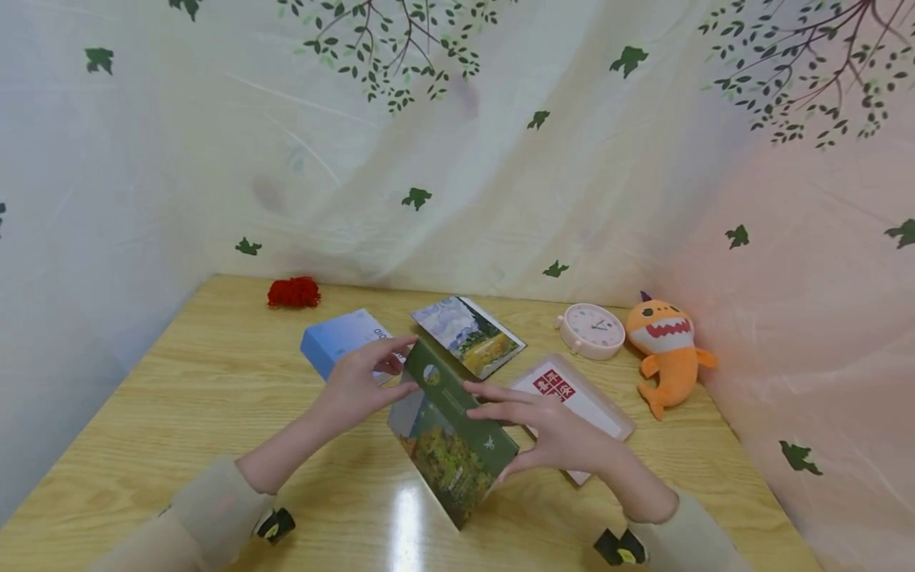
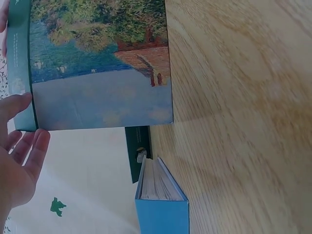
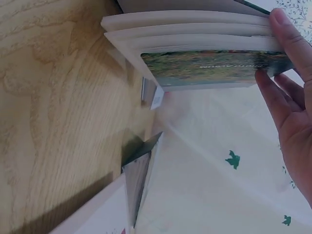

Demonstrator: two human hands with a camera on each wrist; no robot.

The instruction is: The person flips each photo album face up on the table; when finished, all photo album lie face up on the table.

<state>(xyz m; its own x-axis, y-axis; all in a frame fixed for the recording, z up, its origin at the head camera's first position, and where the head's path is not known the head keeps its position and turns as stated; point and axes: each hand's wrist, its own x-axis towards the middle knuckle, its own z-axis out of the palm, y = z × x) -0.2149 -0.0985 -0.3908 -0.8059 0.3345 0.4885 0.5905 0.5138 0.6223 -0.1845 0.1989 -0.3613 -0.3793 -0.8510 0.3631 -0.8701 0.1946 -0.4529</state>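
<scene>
A photo album [image 1: 450, 445] with a dark green spine and a garden painting on its cover is held tilted, spine up, over the front middle of the table. My left hand [image 1: 360, 381] grips the far end of the spine between thumb and fingers, as the left wrist view also shows. Nearer me, my right hand [image 1: 550, 425] pinches the spine's other end, thumb on one side and fingers on the other. In the right wrist view the thick cream pages [image 3: 195, 29] hang slightly fanned. Behind the album lies a landscape-painting book [image 1: 468, 330].
A thick blue book [image 1: 343, 342] lies left of the album. To the right are a white book with red characters [image 1: 586, 405], a pink round clock [image 1: 592, 330] and an orange shark plush [image 1: 672, 349]. Red yarn [image 1: 294, 292] sits at the back left, before the curtain [image 1: 357, 222].
</scene>
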